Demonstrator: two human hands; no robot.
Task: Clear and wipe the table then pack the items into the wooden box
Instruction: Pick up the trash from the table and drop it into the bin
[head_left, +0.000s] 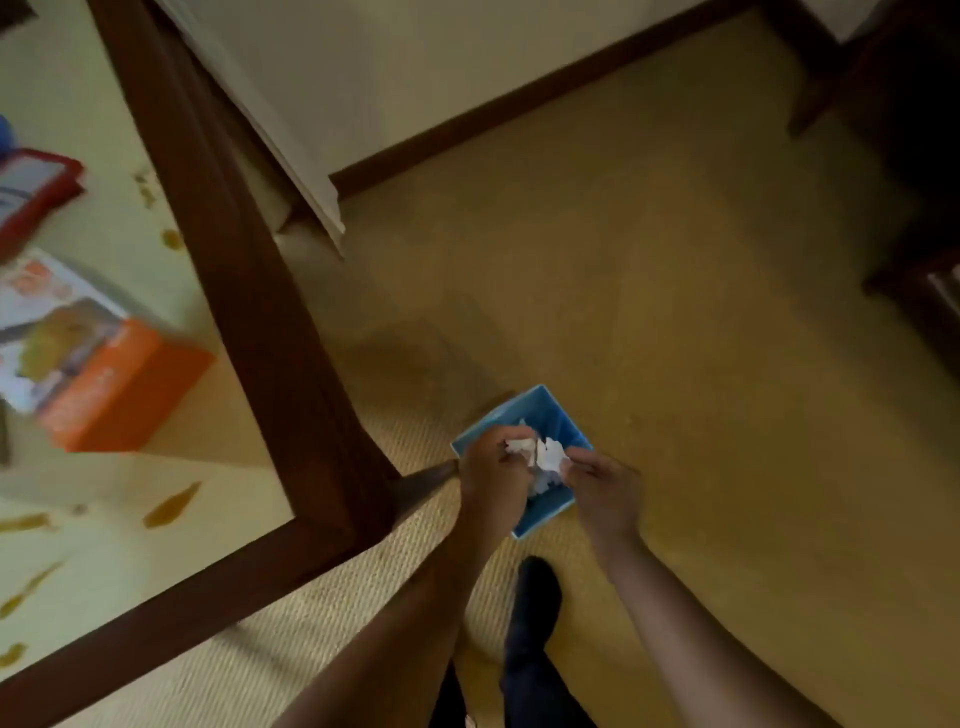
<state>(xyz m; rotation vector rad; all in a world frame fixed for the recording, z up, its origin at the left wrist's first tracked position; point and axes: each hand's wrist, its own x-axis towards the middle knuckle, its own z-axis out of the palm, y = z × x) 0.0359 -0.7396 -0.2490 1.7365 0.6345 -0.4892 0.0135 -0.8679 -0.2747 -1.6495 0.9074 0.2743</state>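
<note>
Both hands hover over a small blue bin standing on the floor beside the table corner. My left hand grips a crumpled white tissue. My right hand pinches another crumpled white tissue at its fingertips. More white paper lies inside the bin under the hands. The table has a dark wooden frame and a pale top with brown spill stains.
On the table top lie an orange box and a red-edged item at the left. A carpet covers the floor. Dark furniture stands at the far right. My dark-clad foot is just behind the bin.
</note>
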